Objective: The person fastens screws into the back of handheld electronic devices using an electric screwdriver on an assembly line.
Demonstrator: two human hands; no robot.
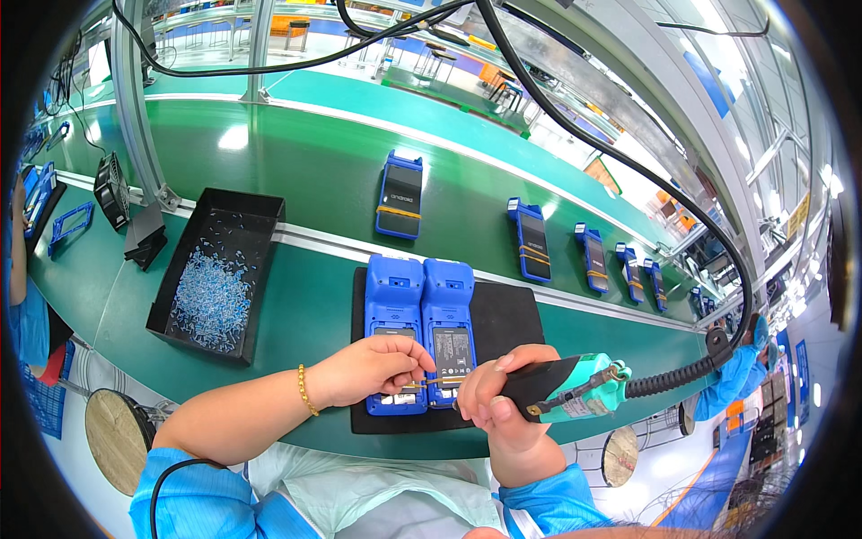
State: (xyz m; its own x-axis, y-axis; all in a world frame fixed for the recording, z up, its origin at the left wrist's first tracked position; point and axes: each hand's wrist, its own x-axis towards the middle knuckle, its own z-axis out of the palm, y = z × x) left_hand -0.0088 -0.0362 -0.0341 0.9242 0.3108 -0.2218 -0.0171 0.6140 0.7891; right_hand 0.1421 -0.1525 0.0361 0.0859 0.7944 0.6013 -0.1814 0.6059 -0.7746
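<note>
Two blue handheld terminals lie side by side on a black mat point(507, 310), backs up; the left terminal point(392, 283) and the right terminal point(448, 292) show dark labelled recesses in their lower halves. My right hand point(503, 395) is wrapped round a teal and black electric screwdriver point(575, 388), tilted so its thin bit points left over the terminals' lower ends. Over the left terminal's lower part is my left hand point(391, 366), thumb and forefinger pinched near the bit. Whatever lies in that pinch is too small to make out.
To the left stands a black tray point(172, 269) holding many small blue and silver pieces. Banded terminals, such as this one point(400, 196), lie along the green conveyor point(314, 162) beyond a metal rail. A black cable point(620, 139) arches overhead to the screwdriver. Another person's sleeve point(29, 328) shows far left.
</note>
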